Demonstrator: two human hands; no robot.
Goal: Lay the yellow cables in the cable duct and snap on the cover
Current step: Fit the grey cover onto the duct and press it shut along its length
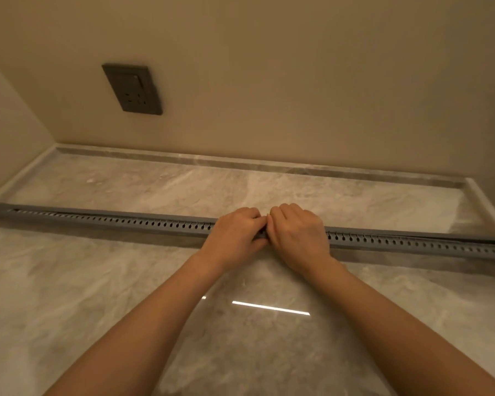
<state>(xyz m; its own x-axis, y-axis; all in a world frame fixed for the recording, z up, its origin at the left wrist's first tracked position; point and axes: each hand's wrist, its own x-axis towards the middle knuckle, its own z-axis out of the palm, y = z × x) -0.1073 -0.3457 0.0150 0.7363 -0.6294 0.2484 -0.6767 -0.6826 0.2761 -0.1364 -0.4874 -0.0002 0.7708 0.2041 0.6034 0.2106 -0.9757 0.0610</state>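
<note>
Beige wall (269, 67) behind, meeting a marble-patterned floor (97, 295) with a glossy sheen and a bright streak of reflected light near the middle. Low stone skirting (240, 162) along the foot of the wall. Long grey cable duct (126, 222) across the floor from the left edge to the right edge, roughly parallel to the wall, with a row of small slots along its near side. Cover (97, 216) on top of the duct to the left, a thin dark gap along the top edge at the far right; whether fully seated there, cannot tell. No yellow visible anywhere along the duct. Two bare forearms up from the bottom edge, converging at the middle of the duct. Left hand (235, 235) and right hand (297, 232) side by side, knuckles touching, fingers curled down over the top of the duct and closed on it, thumbs on the near side. Dark wall socket (132, 89) on the wall, upper left, well apart from the hands.
</note>
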